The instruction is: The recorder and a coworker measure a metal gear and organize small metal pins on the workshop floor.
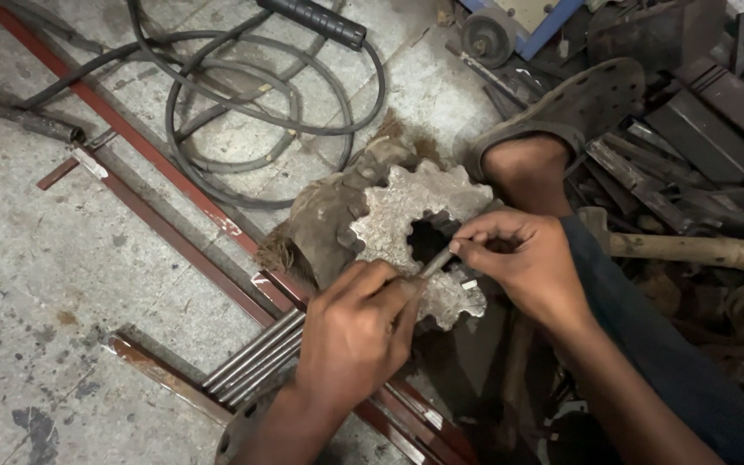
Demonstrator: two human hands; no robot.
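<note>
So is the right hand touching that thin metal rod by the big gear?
Touching. The head view shows the right hand pinching the thin metal rod between its fingertips, at the hole of the toothed gear.

left hand (356,331) low centre, back up, fingers curled forward in a closed pinch, bare forearm running down to the frame edge, right hand (523,254) beside it, thumb and fingertips pinched together, dark-sleeved forearm angling lower right, one foot (527,168) planted just beyond

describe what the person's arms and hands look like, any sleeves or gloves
Both hands are bare: no gloves, rings or watch show. The left hand comes from a forearm that is uncovered up to the frame's lower edge. The right hand is also ungloved, and a dark navy blue fabric sleeve runs along that arm toward the lower right corner.
</note>
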